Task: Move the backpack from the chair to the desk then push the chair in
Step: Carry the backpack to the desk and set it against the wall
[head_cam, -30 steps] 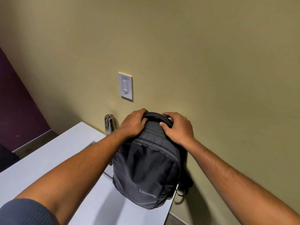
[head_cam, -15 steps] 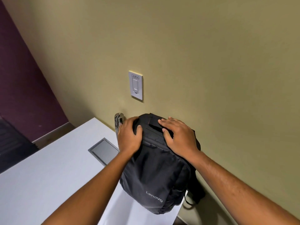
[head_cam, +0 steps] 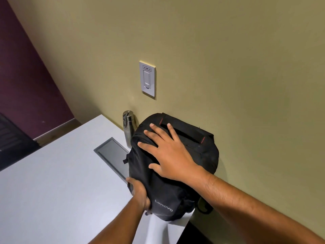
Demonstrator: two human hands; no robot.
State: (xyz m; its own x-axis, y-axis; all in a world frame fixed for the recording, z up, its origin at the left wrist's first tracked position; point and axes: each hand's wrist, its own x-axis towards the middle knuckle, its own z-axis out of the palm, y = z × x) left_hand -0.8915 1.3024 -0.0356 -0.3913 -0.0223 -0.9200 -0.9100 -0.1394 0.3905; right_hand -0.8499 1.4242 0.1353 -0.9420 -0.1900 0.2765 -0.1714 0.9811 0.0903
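Observation:
A black Lenovo backpack (head_cam: pixel 165 194) stands on the white desk (head_cam: pixel 61 182) at its far right corner, leaning back against the olive wall. My right hand (head_cam: pixel 172 155) lies flat on its upper front, fingers spread, just below the top handle. My left hand (head_cam: pixel 140 194) grips the bag's lower left side close to the desk surface. No chair can be made out for certain in this view.
A steel bottle (head_cam: pixel 128 127) stands against the wall, touching the bag's left side. A grey cable hatch (head_cam: pixel 112 155) is set into the desk beside the bag. A wall switch (head_cam: pixel 147 80) is above. A dark object (head_cam: pixel 10 138) sits beyond the desk's left edge.
The backpack has settled lower against the wall. My left hand slid from the bag's top down to its lower left side; my right hand moved off the handle and flattened on the front.

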